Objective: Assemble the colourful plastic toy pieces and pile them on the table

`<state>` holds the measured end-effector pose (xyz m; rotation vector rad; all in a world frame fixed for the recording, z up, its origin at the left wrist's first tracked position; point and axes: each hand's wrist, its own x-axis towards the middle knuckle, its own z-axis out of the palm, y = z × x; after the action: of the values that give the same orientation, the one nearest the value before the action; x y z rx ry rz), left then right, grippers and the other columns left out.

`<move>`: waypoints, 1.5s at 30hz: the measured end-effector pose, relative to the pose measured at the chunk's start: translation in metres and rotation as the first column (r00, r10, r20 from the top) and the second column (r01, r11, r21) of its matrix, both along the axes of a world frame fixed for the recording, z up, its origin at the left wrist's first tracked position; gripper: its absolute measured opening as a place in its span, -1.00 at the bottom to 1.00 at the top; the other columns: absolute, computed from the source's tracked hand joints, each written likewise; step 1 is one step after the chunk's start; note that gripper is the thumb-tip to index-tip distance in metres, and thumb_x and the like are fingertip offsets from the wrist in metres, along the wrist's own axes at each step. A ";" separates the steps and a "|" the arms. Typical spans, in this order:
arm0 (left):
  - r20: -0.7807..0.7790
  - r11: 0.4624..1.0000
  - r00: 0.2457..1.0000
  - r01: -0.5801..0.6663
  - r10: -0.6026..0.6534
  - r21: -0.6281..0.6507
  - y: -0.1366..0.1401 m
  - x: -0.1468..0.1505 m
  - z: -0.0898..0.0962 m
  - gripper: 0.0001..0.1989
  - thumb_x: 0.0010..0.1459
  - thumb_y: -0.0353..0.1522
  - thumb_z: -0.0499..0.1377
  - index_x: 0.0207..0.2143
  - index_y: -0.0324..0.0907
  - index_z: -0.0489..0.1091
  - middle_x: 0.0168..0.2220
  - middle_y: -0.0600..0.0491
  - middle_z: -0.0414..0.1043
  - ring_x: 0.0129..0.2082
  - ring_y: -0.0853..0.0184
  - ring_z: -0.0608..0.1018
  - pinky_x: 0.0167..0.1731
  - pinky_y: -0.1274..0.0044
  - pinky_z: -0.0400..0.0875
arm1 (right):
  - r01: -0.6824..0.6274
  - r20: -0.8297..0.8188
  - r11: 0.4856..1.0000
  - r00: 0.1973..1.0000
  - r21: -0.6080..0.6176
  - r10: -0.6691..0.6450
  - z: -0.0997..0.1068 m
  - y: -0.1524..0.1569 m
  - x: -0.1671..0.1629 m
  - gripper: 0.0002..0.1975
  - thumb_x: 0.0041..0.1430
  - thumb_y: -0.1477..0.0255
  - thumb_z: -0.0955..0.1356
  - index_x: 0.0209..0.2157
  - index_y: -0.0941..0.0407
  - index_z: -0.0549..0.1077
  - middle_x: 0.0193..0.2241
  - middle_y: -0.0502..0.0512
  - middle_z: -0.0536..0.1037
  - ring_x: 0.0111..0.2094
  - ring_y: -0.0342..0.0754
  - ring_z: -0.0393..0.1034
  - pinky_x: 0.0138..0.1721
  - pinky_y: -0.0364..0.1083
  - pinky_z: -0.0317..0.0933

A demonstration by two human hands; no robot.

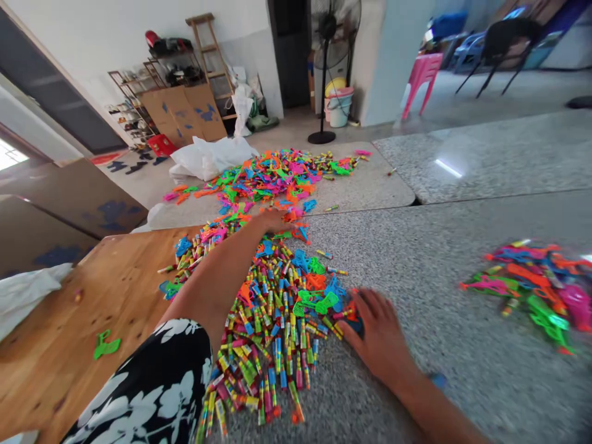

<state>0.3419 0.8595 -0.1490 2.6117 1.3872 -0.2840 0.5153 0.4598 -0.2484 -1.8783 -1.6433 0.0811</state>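
My left hand [276, 222] reaches across to the far side of a heap. Its fingers are among orange and blue plastic toy guns [301, 233], and I cannot make out whether they grip one. Nearer me, my right hand [377, 330] rests at the heap's right edge, thumb and fingers apart around a dark blue piece. Beside it lie a green toy gun [317, 302] and blue ones. Small colourful tubes [272, 327] with yellow, pink and blue wrappers make up most of the heap, spread over the speckled stone tabletop [416, 271].
A second pile of toy guns and tubes [277, 172] covers the far table. Another small group of toy guns [541, 283] lies at right. One green toy gun [106, 345] sits on the wooden board [139, 271] at left. A standing fan [324, 74] is behind.
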 end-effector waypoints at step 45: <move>0.241 0.998 0.970 0.034 -0.046 0.053 -0.319 0.038 -0.017 -0.39 0.24 -0.09 0.21 0.27 -0.14 0.28 0.37 -0.23 0.23 0.41 -0.02 0.22 0.39 0.09 -0.04 | 0.057 0.112 0.992 0.993 -0.115 -0.044 0.029 -0.123 -0.062 -0.85 0.36 0.42 0.32 -0.17 0.08 0.55 -0.19 0.22 0.56 -0.11 0.15 0.46 -0.04 0.08 0.33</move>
<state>0.3802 0.5406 -0.1659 2.6098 1.2744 0.0635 0.4537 0.3365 -0.2193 -2.0450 -1.6957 0.0564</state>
